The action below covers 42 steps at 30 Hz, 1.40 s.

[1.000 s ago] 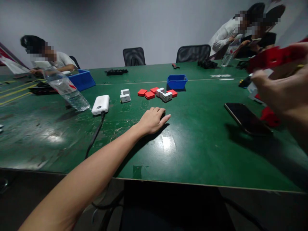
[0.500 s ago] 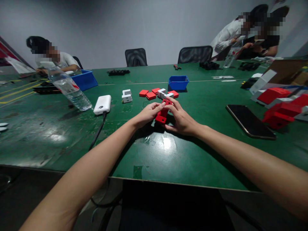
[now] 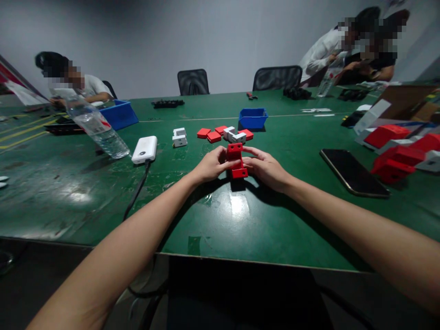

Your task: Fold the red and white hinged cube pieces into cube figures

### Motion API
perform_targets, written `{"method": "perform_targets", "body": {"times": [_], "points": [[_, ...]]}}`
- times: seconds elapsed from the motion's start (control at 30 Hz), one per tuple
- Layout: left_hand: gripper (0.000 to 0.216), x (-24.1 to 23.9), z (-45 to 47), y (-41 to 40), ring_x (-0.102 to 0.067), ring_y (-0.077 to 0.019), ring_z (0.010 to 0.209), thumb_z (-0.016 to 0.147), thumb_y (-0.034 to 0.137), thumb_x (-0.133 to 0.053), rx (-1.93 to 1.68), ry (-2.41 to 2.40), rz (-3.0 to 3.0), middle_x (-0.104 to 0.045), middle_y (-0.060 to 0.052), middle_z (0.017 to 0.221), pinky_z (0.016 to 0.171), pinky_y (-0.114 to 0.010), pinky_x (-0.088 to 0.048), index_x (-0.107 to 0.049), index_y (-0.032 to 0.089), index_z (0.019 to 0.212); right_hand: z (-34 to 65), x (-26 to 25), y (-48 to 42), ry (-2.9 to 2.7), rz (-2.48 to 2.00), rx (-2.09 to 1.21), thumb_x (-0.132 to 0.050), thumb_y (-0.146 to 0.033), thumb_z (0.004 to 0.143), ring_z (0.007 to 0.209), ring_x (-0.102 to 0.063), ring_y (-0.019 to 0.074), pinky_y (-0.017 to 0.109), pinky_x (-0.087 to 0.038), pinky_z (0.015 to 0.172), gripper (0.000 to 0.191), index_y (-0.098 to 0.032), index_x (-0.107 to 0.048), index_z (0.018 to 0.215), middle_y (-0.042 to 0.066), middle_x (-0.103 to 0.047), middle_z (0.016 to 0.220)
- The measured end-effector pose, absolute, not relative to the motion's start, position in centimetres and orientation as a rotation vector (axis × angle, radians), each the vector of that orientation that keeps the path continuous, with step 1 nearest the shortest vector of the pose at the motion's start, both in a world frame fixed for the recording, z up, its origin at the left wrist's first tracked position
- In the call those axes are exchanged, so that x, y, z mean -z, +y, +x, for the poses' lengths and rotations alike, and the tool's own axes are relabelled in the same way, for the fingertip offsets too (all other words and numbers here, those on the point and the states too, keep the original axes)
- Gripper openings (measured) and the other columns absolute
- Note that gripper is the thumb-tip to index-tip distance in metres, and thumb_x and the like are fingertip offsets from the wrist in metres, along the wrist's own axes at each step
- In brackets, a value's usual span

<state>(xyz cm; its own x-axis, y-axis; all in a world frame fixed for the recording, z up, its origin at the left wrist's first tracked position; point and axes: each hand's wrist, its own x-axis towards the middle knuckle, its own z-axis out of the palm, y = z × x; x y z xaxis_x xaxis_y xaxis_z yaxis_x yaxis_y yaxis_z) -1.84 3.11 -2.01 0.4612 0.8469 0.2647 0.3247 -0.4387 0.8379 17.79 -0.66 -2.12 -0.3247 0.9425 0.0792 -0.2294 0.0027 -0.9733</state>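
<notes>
Between my two hands is a red U-shaped bracket (image 3: 235, 155) with small holes in its end blocks, held just above the table. My left hand (image 3: 210, 166) is closed on its left side, the thumb lying across the middle. On the other side, my right hand (image 3: 270, 171) pinches the bracket's right edge with its fingertips. Just beyond the hands lie several flat red blocks (image 3: 213, 137) and grey-white pieces (image 3: 238, 137). A similar white bracket (image 3: 179, 137) stands apart to the left.
A small blue bin (image 3: 253, 120) stands behind the pieces. To the left are a white power bank (image 3: 145, 150) with a cable and a tilted water bottle (image 3: 99, 130). A phone (image 3: 354, 173) and red-and-white parts (image 3: 395, 162) lie right. Other people sit across the table.
The red bracket has turned from slanted to nearly upright, its open side now facing me. My right hand's fingers have shifted from over its top to its right side.
</notes>
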Motion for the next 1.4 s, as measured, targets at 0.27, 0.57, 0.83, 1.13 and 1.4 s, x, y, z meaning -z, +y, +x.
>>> {"method": "perform_targets", "body": {"times": [0.27, 0.57, 0.83, 1.13, 1.4], "points": [[0.045, 1.48, -1.90, 2.17, -0.062, -0.0243, 0.105, 0.088, 0.050, -0.062, -0.786, 0.898, 2.169, -0.068, -0.011, 0.114, 0.093, -0.039, -0.048, -0.057, 0.016, 0.116, 17.86, 1.99, -0.63, -1.410, -0.865, -1.449, -0.085, -0.034, 0.066, 0.074, -0.067, 0.0160, 0.028, -0.053, 0.071, 0.038, -0.022, -0.070, 0.099, -0.002, -0.070, 0.071], [0.046, 1.77, -2.20, 3.12, -0.061, -0.0226, 0.103, 0.096, 0.049, -0.047, -0.690, 0.747, 2.093, -0.067, -0.011, 0.113, 0.092, -0.035, -0.049, -0.060, 0.012, 0.121, 17.82, 2.01, -0.54, -1.387, -0.866, -1.449, -0.085, -0.040, 0.065, 0.073, -0.068, 0.0171, 0.029, -0.053, 0.069, 0.037, -0.021, -0.070, 0.094, 0.001, -0.072, 0.076], [0.046, 1.70, -2.25, 3.02, -0.061, -0.0226, 0.105, 0.096, 0.048, -0.049, -0.674, 0.722, 2.060, -0.065, -0.013, 0.119, 0.098, -0.038, -0.047, -0.059, 0.011, 0.123, 17.81, 2.01, -0.49, -1.325, -0.892, -1.472, -0.087, -0.034, 0.063, 0.069, -0.066, 0.0156, 0.029, -0.054, 0.068, 0.038, -0.021, -0.071, 0.095, 0.000, -0.072, 0.074], [0.044, 1.80, -2.21, 3.00, -0.060, -0.0207, 0.099, 0.096, 0.048, -0.048, -0.677, 0.742, 2.057, -0.065, -0.010, 0.112, 0.093, -0.037, -0.048, -0.058, 0.013, 0.121, 17.86, 2.15, -0.38, -1.353, -0.904, -1.443, -0.082, -0.034, 0.069, 0.068, -0.066, 0.0155, 0.030, -0.054, 0.070, 0.031, -0.020, -0.070, 0.095, -0.001, -0.068, 0.067], [0.040, 1.74, -2.24, 2.89, -0.057, -0.0181, 0.092, 0.098, 0.043, -0.044, -0.664, 0.742, 2.069, -0.063, -0.009, 0.108, 0.088, -0.034, -0.048, -0.056, 0.013, 0.120, 18.04, 2.04, -0.52, -1.371, -0.863, -1.471, -0.086, -0.038, 0.066, 0.074, -0.068, 0.0159, 0.027, -0.053, 0.068, 0.040, -0.021, -0.070, 0.098, 0.001, -0.073, 0.076]]}}
